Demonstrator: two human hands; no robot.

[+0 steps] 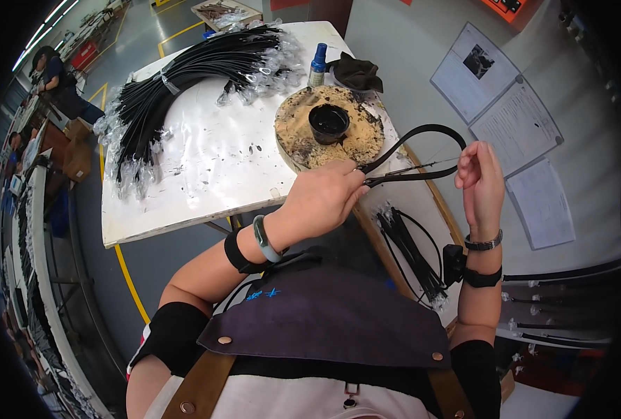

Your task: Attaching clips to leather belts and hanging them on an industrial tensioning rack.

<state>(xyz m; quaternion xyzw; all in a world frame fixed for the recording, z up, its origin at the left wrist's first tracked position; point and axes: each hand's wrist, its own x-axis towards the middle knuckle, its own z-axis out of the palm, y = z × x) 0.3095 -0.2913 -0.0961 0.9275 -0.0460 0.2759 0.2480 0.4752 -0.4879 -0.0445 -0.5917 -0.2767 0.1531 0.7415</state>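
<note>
My left hand is closed around the joined ends of a black strap loop. The loop stands out to the right, beside the table's right edge. My right hand is at the loop's far end with its fingers curled. A thin dark strand crosses the inside of the loop and thins out toward the right fingertips; what they hold is too fine to name. Just beyond my left hand, a small black cup of dark liquid stands on a stained, yellowish round block.
A large bundle of black straps with clear plastic ends lies on the white table. A blue-capped bottle and dark cloth stand behind the block. More black straps lie at lower right. Papers hang right; a person works far left.
</note>
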